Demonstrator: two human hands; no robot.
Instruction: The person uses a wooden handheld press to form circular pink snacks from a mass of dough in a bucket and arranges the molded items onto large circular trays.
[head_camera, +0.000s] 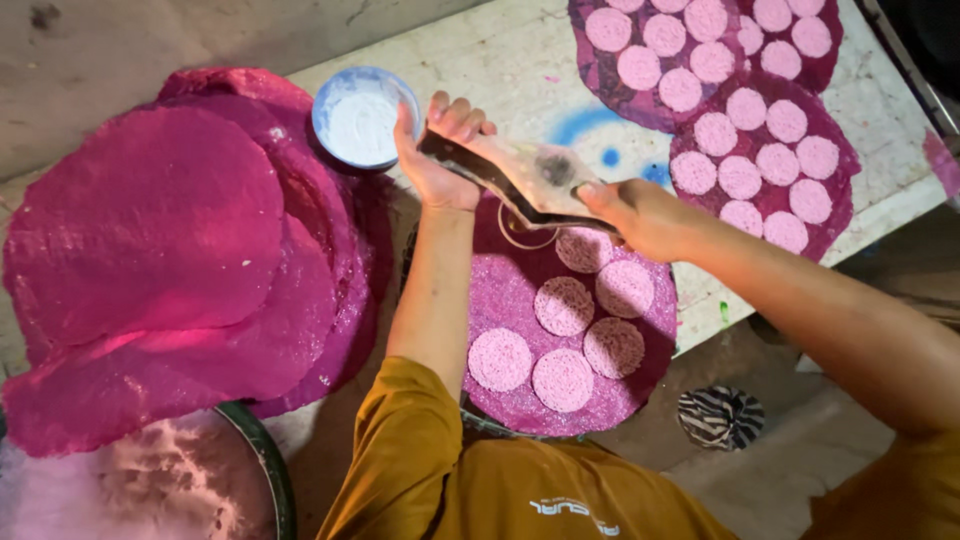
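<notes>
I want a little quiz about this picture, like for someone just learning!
1. True or false: both hands grip the metal cutter.
2. What sits right beside the left hand?
A. the white bowl of powder
B. a green bucket
C. a knife
3. Fill in: the pale discs lie on a round ____ sheet.

Key
1. True; the right hand holds the other end.
2. A
3. pink

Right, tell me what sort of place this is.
Probably a small handmade-food workshop. Large pink sheets lie stacked on a worn, paint-stained table, several already cut into small rounds. Both hands, left and right, hold a metal cutter beside a powder bowl.
</notes>
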